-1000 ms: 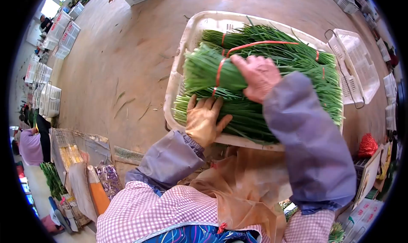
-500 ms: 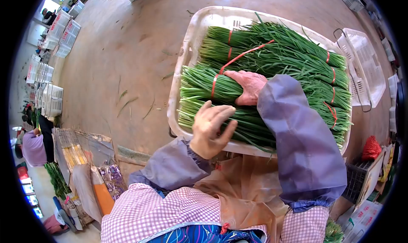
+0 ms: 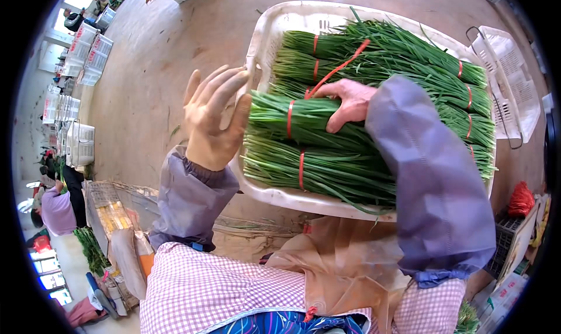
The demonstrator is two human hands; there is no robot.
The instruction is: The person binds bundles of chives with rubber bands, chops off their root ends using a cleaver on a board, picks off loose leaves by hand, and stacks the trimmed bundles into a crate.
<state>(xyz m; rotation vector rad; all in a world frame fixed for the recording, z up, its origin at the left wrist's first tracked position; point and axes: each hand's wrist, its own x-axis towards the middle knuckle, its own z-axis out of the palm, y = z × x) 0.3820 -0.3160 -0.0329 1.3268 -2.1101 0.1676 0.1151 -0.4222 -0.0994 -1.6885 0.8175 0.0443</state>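
Observation:
A white plastic crate (image 3: pixel 374 214) holds several bundles of garlic chives bound with red ties. My right hand (image 3: pixel 350 103) grips one bundle of garlic chives (image 3: pixel 312 115) near its middle, thumb towards me and fingers over the far side. A red tie (image 3: pixel 290 119) circles that bundle, left of the hand. Beyond the fingers, a loose red strip (image 3: pixel 342 67) slants over the leaves. My left hand (image 3: pixel 216 115) is open with fingers spread, upright by the crate's left side, its thumb close to the bundle's pale cut ends. Nearest me lies another tied bundle (image 3: pixel 345 173).
An overturned-looking white crate (image 3: pixel 514 86) with a wire handle lies at the right. Stacked white crates (image 3: pixel 79 144) line the left wall. A red bag (image 3: pixel 520 199) sits on a black crate at the right. A person in purple (image 3: pixel 57 210) is at the left.
My left hand has moved left and away from me, off the near bundle, whose red tie now shows. My right hand stays on its bundle. The view has shifted slightly.

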